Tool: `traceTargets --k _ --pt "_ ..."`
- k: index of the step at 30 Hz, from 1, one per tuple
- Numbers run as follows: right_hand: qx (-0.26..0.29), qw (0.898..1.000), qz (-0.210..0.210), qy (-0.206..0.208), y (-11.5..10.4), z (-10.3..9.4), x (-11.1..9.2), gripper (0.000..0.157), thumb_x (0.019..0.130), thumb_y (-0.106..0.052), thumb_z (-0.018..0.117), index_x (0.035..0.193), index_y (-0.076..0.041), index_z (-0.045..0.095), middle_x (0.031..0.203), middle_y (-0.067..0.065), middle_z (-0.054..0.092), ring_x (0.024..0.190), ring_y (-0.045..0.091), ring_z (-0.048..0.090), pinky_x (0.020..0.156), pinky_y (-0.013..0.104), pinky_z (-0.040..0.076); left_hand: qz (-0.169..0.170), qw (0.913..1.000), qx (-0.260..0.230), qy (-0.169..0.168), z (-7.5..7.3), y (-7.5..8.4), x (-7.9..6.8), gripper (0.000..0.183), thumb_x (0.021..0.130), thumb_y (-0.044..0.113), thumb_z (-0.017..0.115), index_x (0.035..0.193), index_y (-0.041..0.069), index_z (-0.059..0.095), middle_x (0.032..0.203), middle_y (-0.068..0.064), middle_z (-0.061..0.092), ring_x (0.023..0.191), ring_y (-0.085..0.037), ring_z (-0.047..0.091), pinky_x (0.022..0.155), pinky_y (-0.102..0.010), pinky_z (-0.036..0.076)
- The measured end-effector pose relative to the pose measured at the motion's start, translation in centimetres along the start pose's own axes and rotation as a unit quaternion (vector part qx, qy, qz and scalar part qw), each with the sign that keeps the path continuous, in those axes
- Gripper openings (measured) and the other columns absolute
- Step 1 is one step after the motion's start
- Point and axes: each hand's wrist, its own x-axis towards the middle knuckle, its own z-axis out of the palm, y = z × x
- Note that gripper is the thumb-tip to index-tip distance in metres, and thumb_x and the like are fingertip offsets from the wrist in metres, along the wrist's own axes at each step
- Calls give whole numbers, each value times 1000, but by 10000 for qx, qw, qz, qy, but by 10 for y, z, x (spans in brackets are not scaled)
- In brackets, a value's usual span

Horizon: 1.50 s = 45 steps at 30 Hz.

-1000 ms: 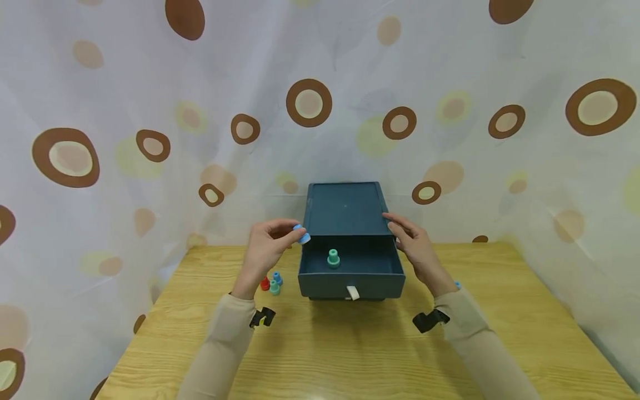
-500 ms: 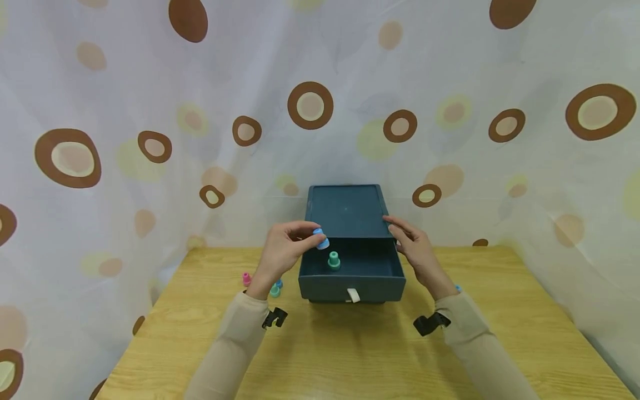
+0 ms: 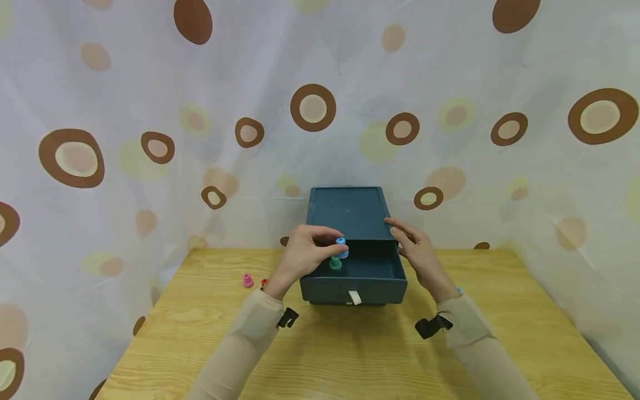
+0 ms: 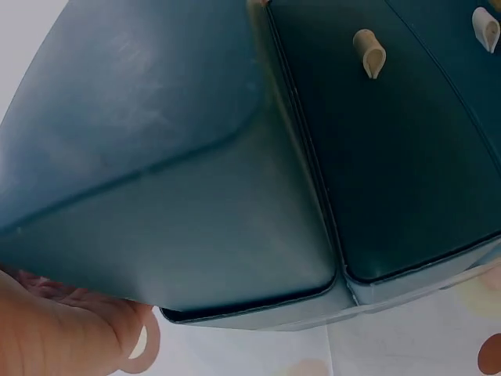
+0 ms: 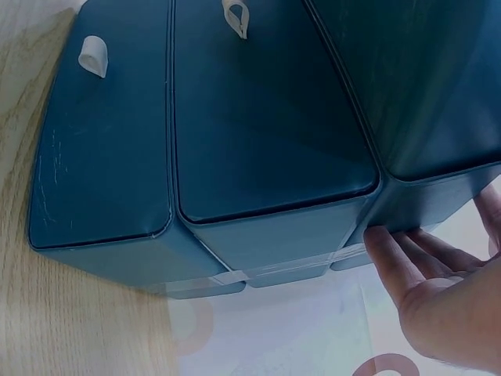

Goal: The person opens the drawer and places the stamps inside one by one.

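Blue peg (image 3: 341, 241), pinched in the left hand (image 3: 306, 250), is over the drawer (image 3: 322, 291): best lowered clear of the green peg (image 3: 335, 265). The right hand (image 3: 421, 254), fingers extended, touches the cabinet (image 3: 347, 211), a useful brace.

Forward-down head view, 2 close wrist views, same cabinet (image 3: 347, 214)

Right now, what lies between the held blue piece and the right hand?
In the head view, a bare stretch of the open drawer; nothing else shows.

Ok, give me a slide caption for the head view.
Left hand pinches a blue piece above an open drawer holding a green piece; right hand touches the cabinet.
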Motion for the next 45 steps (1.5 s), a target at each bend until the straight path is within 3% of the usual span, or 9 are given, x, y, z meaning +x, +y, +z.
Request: traceTargets --k 11,20,28,45 --pt "-5 10000 7 -2 1 -2 -1 55 103 -43 47 150 -14 42 160 11 28 148 37 23 114 61 28 53 9962 773 -399 8 8 7 24 85 21 77 106 10 76 91 -1 75 76 -7 68 69 -24 55" --pt "-10 10000 78 8 0 -1 -1 55 102 -43 48 149 -14 43 160 12 28 148 38 23 114 61 28 -191 9792 1795 -928 14 14 10 27 85 24 77 110 14 76 99 0 75 85 -8 69 70 -21 54" --pt "-43 10000 54 16 1 -1 1 56 102 -44 48 149 -14 43 160 11 28 148 38 23 114 62 27 -266 9704 2003 -1327 17 16 13 27 86 21 77 110 11 75 100 0 75 90 -9 70 77 -23 56" --pt "-22 10000 17 35 1 -1 0 56 102 -43 48 149 -12 43 160 13 28 148 38 22 113 65 26 -69 9655 2184 -1417 20 11 15 28 85 19 78 111 10 75 103 -2 75 92 -10 71 79 -23 56"
